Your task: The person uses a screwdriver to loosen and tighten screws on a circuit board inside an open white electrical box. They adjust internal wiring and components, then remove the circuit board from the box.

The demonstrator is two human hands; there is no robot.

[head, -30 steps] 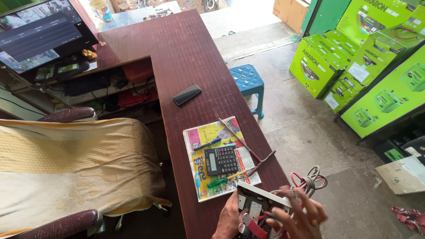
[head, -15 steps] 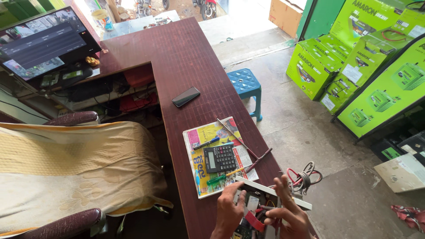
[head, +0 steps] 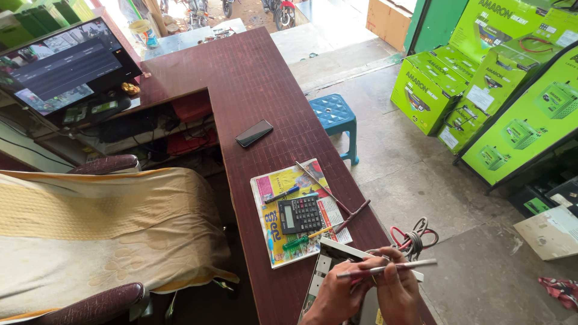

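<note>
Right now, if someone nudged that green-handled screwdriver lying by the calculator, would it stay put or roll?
The green-handled screwdriver looks round and slim, so it would probably roll a little. It lies on a flat newspaper sheet, which may slide with it on the smooth counter. The calculator close beside it would likely stop a roll that way.

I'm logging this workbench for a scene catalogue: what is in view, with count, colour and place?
Counter: one, dark red-brown, centre.
Phone: one, black, mid-counter.
Calculator: one, black, on a yellow printed sheet.
Screwdriver: one, green-handled, on the sheet.
Monitor: one, black, upper left.
Stool: one, blue, right of counter.
Boxes: several, green, right.
Cable coil: one, red and grey, on floor.
Chair: one, cream cover, left.
Metal casing: one, pale, under the hands.
Thin rod: one, pale, in both hands.
Left hand, right hand: bottom centre.
</note>
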